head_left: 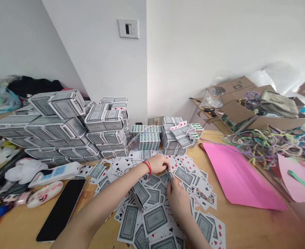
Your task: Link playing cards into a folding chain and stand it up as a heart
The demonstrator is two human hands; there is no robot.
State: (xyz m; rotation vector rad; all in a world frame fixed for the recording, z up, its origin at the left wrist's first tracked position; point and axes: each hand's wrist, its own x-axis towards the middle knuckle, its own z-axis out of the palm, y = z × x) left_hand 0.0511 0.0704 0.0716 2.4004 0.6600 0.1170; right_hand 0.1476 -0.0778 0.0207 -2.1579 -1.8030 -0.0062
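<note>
A thin stack of playing cards (170,175), seen nearly edge-on, stands between my hands above the pile. My right hand (179,197) is closed around its lower part, thumb along the near side. At its upper end my left hand (158,164), with a red cord at the wrist, pinches the cards, its fingertips partly hidden. Loose playing cards (154,219) lie scattered beneath both hands, some face up and some with grey patterned backs up. Under my left forearm a small tilted block of cards (142,195) rests on the pile.
Stacked card blocks (56,128) rise at the left back, with green-backed blocks (149,141) further right. A black phone (61,211) and a white power strip (56,174) lie at left. On the right are pink paper (235,173), tangled yarn (268,141) and a cardboard box (268,122).
</note>
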